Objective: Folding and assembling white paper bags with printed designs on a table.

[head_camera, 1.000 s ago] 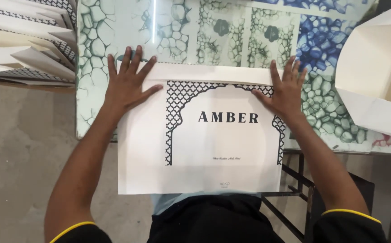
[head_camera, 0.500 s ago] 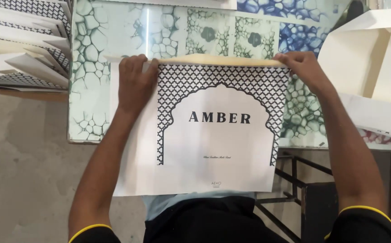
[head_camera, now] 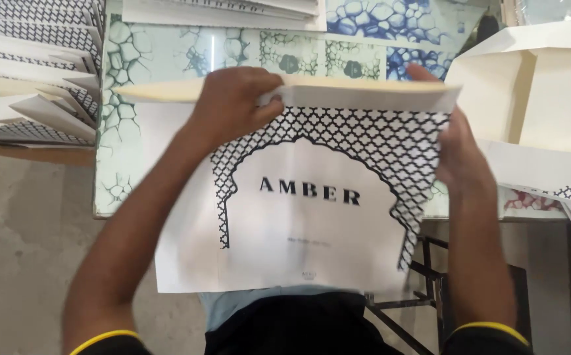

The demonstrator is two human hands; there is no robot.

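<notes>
A flat white paper bag (head_camera: 312, 223) with a black lattice arch print and dark lettering lies in front of me, partly over the table edge. My left hand (head_camera: 233, 105) grips its top edge near the middle, fingers curled over the folded rim. My right hand (head_camera: 453, 151) holds the bag's right upper corner, mostly behind the paper. The top flap (head_camera: 364, 92) is folded toward me, showing its cream underside.
The table (head_camera: 167, 59) has a green and blue cell pattern. A fan of flat printed bags (head_camera: 29, 79) lies at the left, more sheets (head_camera: 233, 10) at the far edge. An opened white bag (head_camera: 535, 92) stands at the right. A black metal stool frame (head_camera: 417, 302) is below.
Both hands moved from pressing flat on the bag to gripping its top edge. The top flap has been lifted and folded over toward me, and the bag shifted slightly.
</notes>
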